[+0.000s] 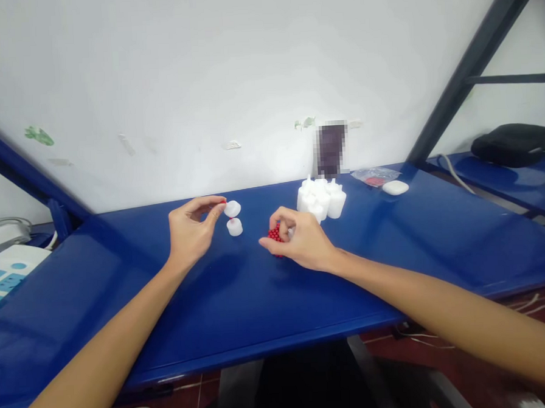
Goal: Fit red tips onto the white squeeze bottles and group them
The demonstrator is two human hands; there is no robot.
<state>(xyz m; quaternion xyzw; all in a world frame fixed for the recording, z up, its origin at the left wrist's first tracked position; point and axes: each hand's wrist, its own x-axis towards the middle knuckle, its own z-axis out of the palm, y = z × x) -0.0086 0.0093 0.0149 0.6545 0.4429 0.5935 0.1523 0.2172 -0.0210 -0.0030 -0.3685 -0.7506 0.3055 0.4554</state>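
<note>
1. So the left hand [192, 225] is pinching the white disc [232, 208] by its left edge, thumb and forefinger tips nearly meeting. A red bit [223, 201] is showing right at the fingertips; can't tell how much of the grip is on that.
2. A white cylinder [235, 227] is sitting at 6 o'clock from the disc, really close to it, with a speck of red showing between the two. Can't tell if they're joined.
3. The right hand [304, 239] is curling around the red beads [275, 233], thumb and forefinger standing apart on either side of the bunch. Fingers are hiding part of it, so can't tell if it's actually gripping any. Something whitish is peeking out inside the curl too.
4. Going by the beads, the disc is sitting at 10 o'clock and the white bottles [318, 197] are standing bunched at 2 o'clock, just past the right hand.
5. Between 2 and 3 o'clock from the bottles, a clear bag [375, 176] with something red inside is lying on the blue table [241, 309]. A white oval thing [395, 188] is resting at its 4 o'clock.
</note>
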